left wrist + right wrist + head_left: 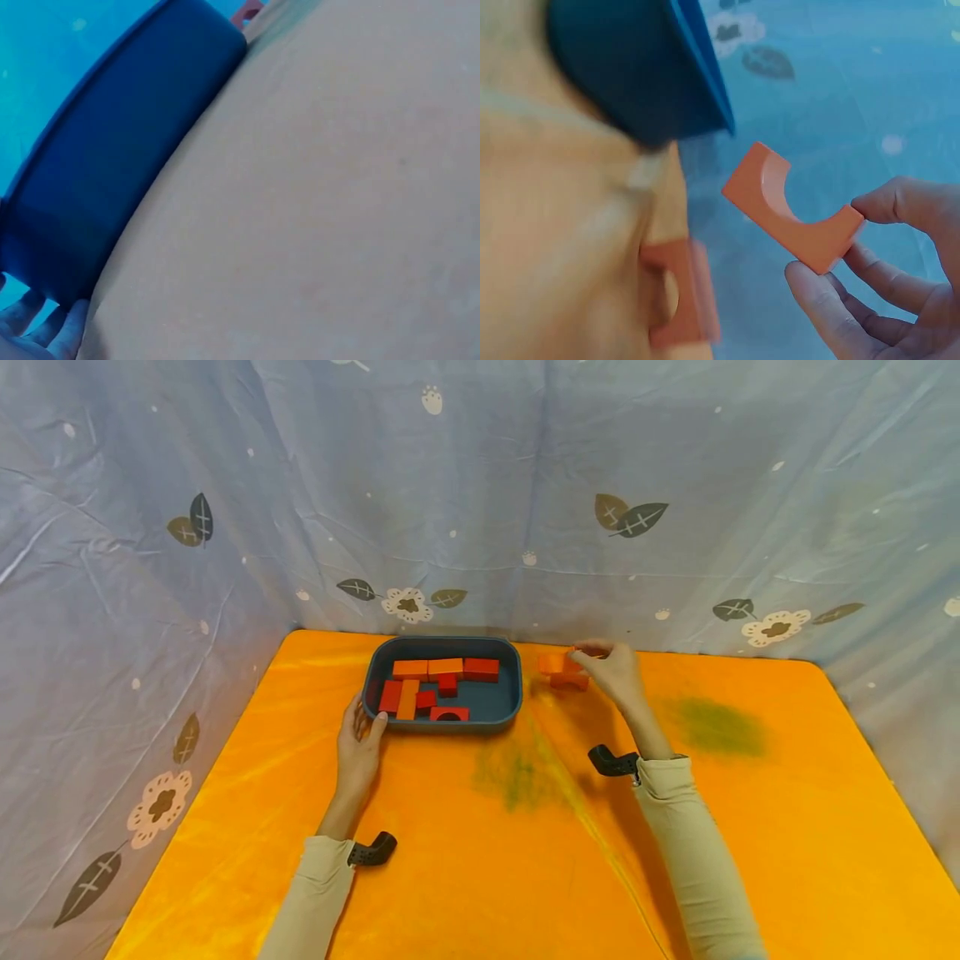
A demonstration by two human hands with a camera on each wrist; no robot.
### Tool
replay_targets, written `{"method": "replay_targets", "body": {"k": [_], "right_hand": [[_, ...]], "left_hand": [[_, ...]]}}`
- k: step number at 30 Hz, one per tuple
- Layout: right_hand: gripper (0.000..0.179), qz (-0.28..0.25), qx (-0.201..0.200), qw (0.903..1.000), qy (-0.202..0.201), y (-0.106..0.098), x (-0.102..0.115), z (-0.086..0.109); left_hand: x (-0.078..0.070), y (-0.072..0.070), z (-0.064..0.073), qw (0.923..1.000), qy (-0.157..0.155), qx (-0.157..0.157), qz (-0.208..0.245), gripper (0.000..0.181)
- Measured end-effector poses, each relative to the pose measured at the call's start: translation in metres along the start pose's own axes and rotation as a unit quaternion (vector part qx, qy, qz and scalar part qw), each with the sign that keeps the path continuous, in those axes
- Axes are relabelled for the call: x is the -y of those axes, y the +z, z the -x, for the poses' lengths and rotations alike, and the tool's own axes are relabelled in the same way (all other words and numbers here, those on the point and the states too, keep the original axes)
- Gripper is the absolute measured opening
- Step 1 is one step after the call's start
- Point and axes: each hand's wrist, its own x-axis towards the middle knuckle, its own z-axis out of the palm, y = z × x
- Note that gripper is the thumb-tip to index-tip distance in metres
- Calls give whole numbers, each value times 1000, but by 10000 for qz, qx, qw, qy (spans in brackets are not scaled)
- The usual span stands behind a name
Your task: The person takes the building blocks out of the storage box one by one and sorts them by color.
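Note:
A dark blue-grey bin (491, 725) stands at the back of the table with several red and orange toy blocks (446, 668) in it. My left hand (358, 752) grips its front left corner, thumb at the front rim and fingers along the left side; the left wrist view shows the fingertips (71, 330) against the bin wall. Right of the bin, my right hand (611, 672) pinches an orange arch block (795, 217) by one end, above the table. Below it, another orange arch block (570, 682) rests on the table, blurred in the right wrist view.
An orange-yellow cloth (465, 860) with greenish patches covers the table, a long crease running toward the front. Blue-grey patterned curtains (480, 527) hang close behind the bin and along the sides. Both wrists wear black camera mounts (613, 762).

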Motion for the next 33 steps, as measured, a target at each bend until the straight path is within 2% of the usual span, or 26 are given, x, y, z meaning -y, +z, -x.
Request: {"method": "replay_targets", "body": {"k": [9, 15, 23, 30, 33], "right_hand": [[38, -2, -384, 9987, 328, -24, -18, 3], [36, 424, -673, 9958, 450, -34, -31, 2], [40, 357, -725, 9935, 804, -47, -46, 4], [38, 608, -602, 9929, 827, -55, -60, 4], [39, 561, -538, 9926, 928, -58, -64, 4]], "left_hand": [[1, -2, 0, 9999, -46, -14, 104, 64], [2, -1, 1, 9999, -31, -13, 97, 63], [3, -1, -1, 10000, 40, 3, 56, 63], [28, -2, -12, 9999, 48, -71, 85, 64], [34, -1, -13, 9998, 140, -100, 45, 63]]}}
